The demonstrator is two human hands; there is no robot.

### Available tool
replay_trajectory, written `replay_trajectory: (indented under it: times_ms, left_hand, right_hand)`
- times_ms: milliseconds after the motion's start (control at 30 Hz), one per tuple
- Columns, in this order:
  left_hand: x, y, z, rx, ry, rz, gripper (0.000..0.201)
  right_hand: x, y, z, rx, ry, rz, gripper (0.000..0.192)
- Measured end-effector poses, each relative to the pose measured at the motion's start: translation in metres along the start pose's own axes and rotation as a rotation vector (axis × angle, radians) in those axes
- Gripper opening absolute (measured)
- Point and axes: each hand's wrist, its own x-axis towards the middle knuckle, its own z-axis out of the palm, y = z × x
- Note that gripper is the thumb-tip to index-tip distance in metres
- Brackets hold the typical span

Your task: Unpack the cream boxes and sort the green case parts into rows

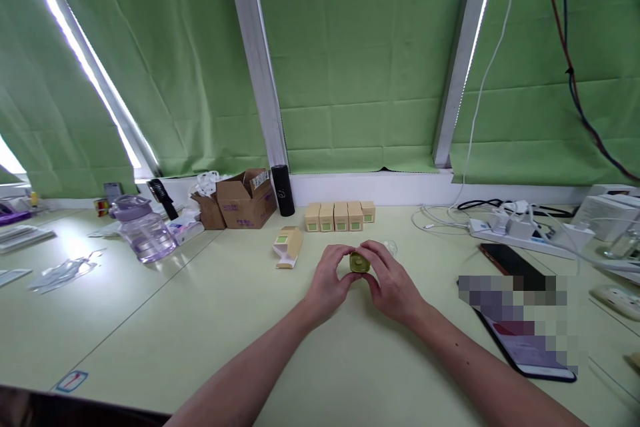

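Your forearms come up from the near edge of the table [210, 320] and meet at its middle; your left hand [330, 280] and your right hand [393, 283] close from either side on a small green-gold jar [359, 263], the fingers of both curled narrowly around it so that it is pinched between the fingertips just above the tabletop; whether it touches the surface, you cannot tell from here. Just behind your right hand lies a small clear piece [391, 247], too faint to make out; to the left of your hands an opened tan carton [289, 246] lies on its side, near but apart; further back, a row of five small tan boxes [340, 215] stands side by side; a black cylinder [283, 190] stands upright beside an open cardboard box [246, 199]; a clear purple-tinted jug [141, 230] sits well off to the left. On your right a tablet [530, 347] lies flat, partly blurred; beyond it a power strip [520, 230] with plugs and white cables lies near the wall.
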Motion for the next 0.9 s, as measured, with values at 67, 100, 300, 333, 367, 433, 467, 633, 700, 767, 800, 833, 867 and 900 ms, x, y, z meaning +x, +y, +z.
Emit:
replay_trajectory:
  times_ms: [67, 100, 300, 333, 367, 433, 467, 633, 700, 767, 800, 833, 867, 900]
  left_hand:
    - [0.0006, 0.0008, -0.0004, 0.006, 0.009, -0.017, 0.04]
    - [0.0007, 0.0008, -0.0005, 0.011, 0.016, -0.022, 0.041]
    - [-0.0011, -0.0007, 0.0008, 0.073, 0.065, 0.025, 0.044]
    - [-0.0017, -0.0004, 0.0013, 0.089, 0.059, 0.049, 0.045]
    - [-0.0024, 0.0002, 0.0017, 0.104, 0.05, 0.077, 0.046]
    - [-0.0036, 0.0019, 0.0023, 0.127, 0.032, 0.133, 0.047]
    - [-0.0041, 0.0028, 0.0025, 0.135, 0.025, 0.158, 0.046]
    - [-0.0046, 0.0044, 0.0033, 0.172, -0.006, 0.244, 0.045]
    - [-0.0042, 0.0037, 0.0036, 0.183, 0.004, 0.265, 0.045]
    - [-0.0037, 0.0029, 0.0037, 0.195, 0.018, 0.286, 0.046]
    - [-0.0036, 0.0027, 0.0037, 0.201, 0.024, 0.296, 0.046]
    - [-0.0035, 0.0027, 0.0036, 0.206, 0.028, 0.305, 0.045]
    - [-0.0035, 0.003, 0.0035, 0.21, 0.031, 0.311, 0.045]
    - [-0.0035, 0.0033, 0.0033, 0.213, 0.034, 0.315, 0.045]
  right_hand:
    - [0.0002, -0.0002, -0.002, -0.011, 0.001, 0.008, 0.062]
    - [0.0005, -0.0001, -0.0031, -0.021, 0.008, 0.009, 0.06]
    - [0.0026, 0.0001, -0.0051, -0.161, 0.133, -0.009, 0.033]
    - [0.0028, -0.0004, -0.0045, -0.186, 0.146, -0.009, 0.03]
    - [0.0031, -0.0011, -0.004, -0.207, 0.15, -0.01, 0.028]
    - [0.0036, -0.0027, -0.0034, -0.236, 0.142, -0.019, 0.026]
    - [0.004, -0.0035, -0.0033, -0.246, 0.134, -0.025, 0.025]
    - [0.0054, -0.0054, -0.0038, -0.284, 0.145, -0.044, 0.023]
    - [0.0055, -0.0053, -0.0035, -0.288, 0.174, -0.05, 0.022]
    - [0.0054, -0.0052, -0.0032, -0.292, 0.194, -0.057, 0.021]
    - [0.0054, -0.0051, -0.0032, -0.294, 0.198, -0.058, 0.02]
    - [0.0054, -0.0052, -0.0033, -0.295, 0.198, -0.059, 0.02]
    - [0.0054, -0.0053, -0.0034, -0.295, 0.198, -0.058, 0.019]
    - [0.0056, -0.0054, -0.0036, -0.294, 0.198, -0.055, 0.019]
